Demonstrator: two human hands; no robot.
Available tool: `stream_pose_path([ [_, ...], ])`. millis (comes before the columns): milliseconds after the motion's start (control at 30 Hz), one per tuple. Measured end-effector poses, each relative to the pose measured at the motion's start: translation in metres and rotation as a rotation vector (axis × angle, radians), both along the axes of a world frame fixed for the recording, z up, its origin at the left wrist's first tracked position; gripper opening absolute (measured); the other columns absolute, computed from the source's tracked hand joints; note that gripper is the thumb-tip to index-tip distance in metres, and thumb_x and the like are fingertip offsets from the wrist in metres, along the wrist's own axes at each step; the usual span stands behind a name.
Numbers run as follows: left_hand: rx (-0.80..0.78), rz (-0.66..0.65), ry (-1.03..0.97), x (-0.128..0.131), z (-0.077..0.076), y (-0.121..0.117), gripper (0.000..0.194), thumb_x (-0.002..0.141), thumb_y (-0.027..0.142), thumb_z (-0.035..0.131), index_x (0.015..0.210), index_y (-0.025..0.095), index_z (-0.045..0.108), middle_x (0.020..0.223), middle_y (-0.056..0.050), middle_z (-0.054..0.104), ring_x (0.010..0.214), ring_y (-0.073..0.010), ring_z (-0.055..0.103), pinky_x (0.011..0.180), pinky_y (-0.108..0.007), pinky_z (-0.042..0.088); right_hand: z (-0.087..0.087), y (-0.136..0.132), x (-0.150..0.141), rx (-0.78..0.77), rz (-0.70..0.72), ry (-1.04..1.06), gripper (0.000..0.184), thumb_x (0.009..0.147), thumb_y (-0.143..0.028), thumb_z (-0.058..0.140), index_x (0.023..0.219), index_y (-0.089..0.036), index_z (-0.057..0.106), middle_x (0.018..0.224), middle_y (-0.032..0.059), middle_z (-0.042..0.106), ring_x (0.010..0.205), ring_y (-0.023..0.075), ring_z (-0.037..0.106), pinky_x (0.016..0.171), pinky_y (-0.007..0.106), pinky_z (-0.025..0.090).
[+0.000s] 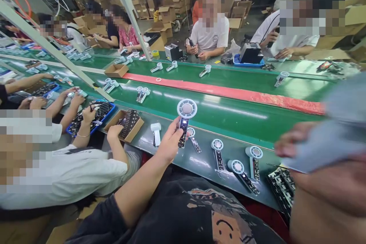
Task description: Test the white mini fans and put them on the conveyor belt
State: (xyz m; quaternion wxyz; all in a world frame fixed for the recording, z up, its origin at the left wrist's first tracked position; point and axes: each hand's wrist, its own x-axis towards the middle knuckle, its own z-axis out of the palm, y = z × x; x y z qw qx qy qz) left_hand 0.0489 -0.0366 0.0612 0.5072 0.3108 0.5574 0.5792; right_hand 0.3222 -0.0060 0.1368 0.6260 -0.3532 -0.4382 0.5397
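Observation:
In front of me, my left hand (170, 139) is closed around the handle of a handheld fan (187, 108). The fan is upright, with a round pale-blue grille; its open handle shows a circuit board with a small light. Several similar fans lie on the dark bench close by, among them one fan (218, 153) and another fan (255, 162). A pale-blue fan (156, 134) sits left of my hand. At the right edge, a large blurred hand (296, 139) and forearm appear beside a smeared grey-blue shape (323, 146); whether this is my right hand is unclear.
Beyond the bench runs a green conveyor (228, 112) with a red strip (223, 89) and scattered fans. Circuit boards (281, 185) are stacked at right. A cardboard box (134, 131) and blue tray (110, 111) stand left, beside a co-worker's arms. People sit opposite.

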Motion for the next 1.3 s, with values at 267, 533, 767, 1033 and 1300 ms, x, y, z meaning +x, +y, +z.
stream_pose_path([
  [267, 0.040, 0.026, -0.013, -0.008, -0.001, 0.003, 0.059, 0.077, 0.026, 0.069, 0.135, 0.025, 0.058, 0.127, -0.008, 0.066, 0.087, -0.0178, 0.068, 0.085, -0.037, 0.056, -0.067, 0.011, -0.069, -0.331, 0.182, 0.007, 0.029, 0.070, -0.033, 0.064, 0.097, -0.026, 0.072, 0.099, 0.0052, 0.076, 0.071, 0.0218, 0.068, 0.061, 0.037, 0.056],
  [533, 0.055, -0.062, -0.062, -0.021, -0.011, 0.024, 0.056, 0.077, 0.031, 0.075, 0.131, 0.026, 0.062, 0.125, -0.008, 0.067, 0.090, -0.0186, 0.068, 0.087, -0.038, 0.056, -0.094, 0.012, -0.090, -0.299, 0.167, -0.054, 0.044, 0.075, -0.041, 0.080, 0.116, -0.030, 0.071, 0.114, 0.0046, 0.072, 0.096, 0.0237, 0.067, 0.087, 0.041, 0.055],
  [767, -0.029, -0.121, -0.174, -0.031, -0.026, 0.050, 0.054, 0.072, 0.031, 0.079, 0.125, 0.027, 0.064, 0.116, -0.005, 0.069, 0.088, -0.0186, 0.069, 0.082, -0.036, 0.057, -0.098, 0.028, -0.107, -0.301, 0.030, -0.068, 0.051, 0.072, -0.043, 0.083, 0.120, -0.032, 0.071, 0.118, 0.0031, 0.071, 0.096, 0.0219, 0.068, 0.089, 0.040, 0.054],
  [1033, -0.085, -0.254, -0.265, -0.018, -0.039, 0.086, 0.052, 0.073, 0.025, 0.074, 0.124, 0.025, 0.065, 0.115, -0.005, 0.070, 0.084, -0.0172, 0.068, 0.080, -0.035, 0.056, -0.102, 0.040, -0.105, -0.408, -0.136, 0.024, 0.056, 0.068, -0.043, 0.089, 0.120, -0.034, 0.071, 0.119, 0.0024, 0.073, 0.097, 0.0234, 0.071, 0.090, 0.043, 0.057],
  [1300, -0.113, -0.451, -0.296, 0.001, -0.047, 0.119, 0.049, 0.077, 0.022, 0.067, 0.126, 0.024, 0.063, 0.120, -0.006, 0.069, 0.084, -0.0166, 0.067, 0.085, -0.037, 0.055, -0.110, 0.042, -0.101, -0.483, -0.161, 0.001, 0.059, 0.069, -0.043, 0.089, 0.124, -0.035, 0.068, 0.113, 0.0015, 0.072, 0.095, 0.0233, 0.071, 0.088, 0.042, 0.058],
])
